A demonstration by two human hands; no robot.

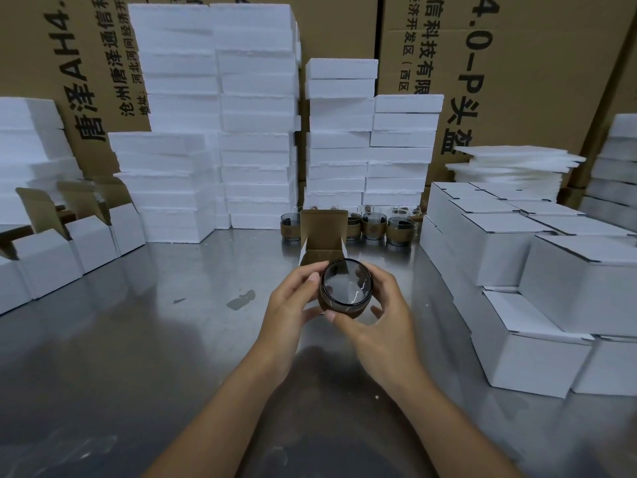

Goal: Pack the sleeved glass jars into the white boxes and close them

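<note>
A dark glass jar (345, 288) with a brown sleeve is held above the metal table, its open mouth tilted toward me. My left hand (293, 305) grips its left side, thumb at the rim. Curled round its right side and underside is my right hand (379, 315). Just behind the jar stands an open white box (322, 251) with its brown lid flap raised. Several more sleeved jars (400, 229) stand in a row behind the box.
Closed white boxes (517, 257) are stacked at the right. Open boxes (93, 236) with raised flaps line the left. White foam blocks (255, 132) rise in tall stacks at the back, before large cardboard cartons. The steel table (155, 322) shows a few dark smudges.
</note>
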